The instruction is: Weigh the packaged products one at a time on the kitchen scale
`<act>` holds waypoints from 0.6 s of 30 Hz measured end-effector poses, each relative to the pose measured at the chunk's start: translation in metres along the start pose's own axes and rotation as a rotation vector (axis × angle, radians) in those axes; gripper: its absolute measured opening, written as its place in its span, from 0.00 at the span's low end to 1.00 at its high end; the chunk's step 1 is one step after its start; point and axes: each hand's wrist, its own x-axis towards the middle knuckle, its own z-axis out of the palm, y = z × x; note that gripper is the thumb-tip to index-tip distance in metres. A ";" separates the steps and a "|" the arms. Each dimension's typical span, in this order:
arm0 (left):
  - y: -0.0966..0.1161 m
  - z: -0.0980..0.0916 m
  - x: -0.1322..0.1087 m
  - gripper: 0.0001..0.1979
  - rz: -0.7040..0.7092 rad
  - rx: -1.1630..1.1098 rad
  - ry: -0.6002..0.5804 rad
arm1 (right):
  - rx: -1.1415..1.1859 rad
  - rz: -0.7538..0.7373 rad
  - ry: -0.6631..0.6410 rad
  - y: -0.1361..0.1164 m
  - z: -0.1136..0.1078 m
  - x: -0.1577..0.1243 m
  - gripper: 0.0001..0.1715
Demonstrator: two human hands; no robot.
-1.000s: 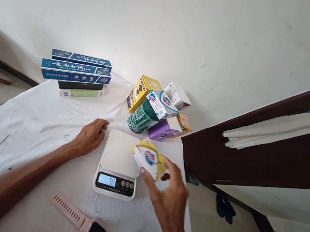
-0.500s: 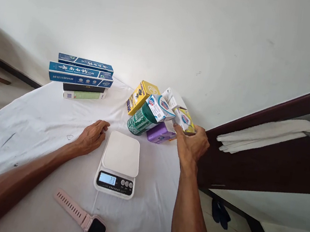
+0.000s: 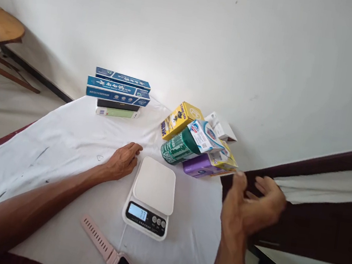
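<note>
The right hand (image 3: 252,206) is held spread, empty; the left hand (image 3: 124,159) is rested, fingers relaxed. At the scale's (image 3: 155,186) two o'clock, the yellow-and-white box (image 3: 225,157) is judged light, crushable; best gripped by opposite edges.

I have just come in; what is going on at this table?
Someone's left hand rests on the white cloth beside a scale with a lit display. The right hand, apparently holding nothing, hovers near a white-and-yellow box, which lies beside a purple box and near a green canister.
</note>
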 end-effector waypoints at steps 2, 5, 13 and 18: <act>-0.001 0.001 -0.001 0.20 -0.003 0.009 0.001 | -0.002 -0.114 0.100 -0.023 -0.007 -0.020 0.25; 0.001 0.001 -0.003 0.20 0.006 0.026 0.003 | 0.040 -0.378 0.018 -0.059 -0.006 -0.051 0.12; 0.026 -0.067 0.029 0.19 0.126 0.224 0.231 | 0.406 -0.442 -0.256 -0.076 -0.016 -0.112 0.12; 0.015 -0.140 0.073 0.24 -0.123 0.726 0.406 | 0.587 -0.588 -0.354 -0.087 -0.037 -0.143 0.13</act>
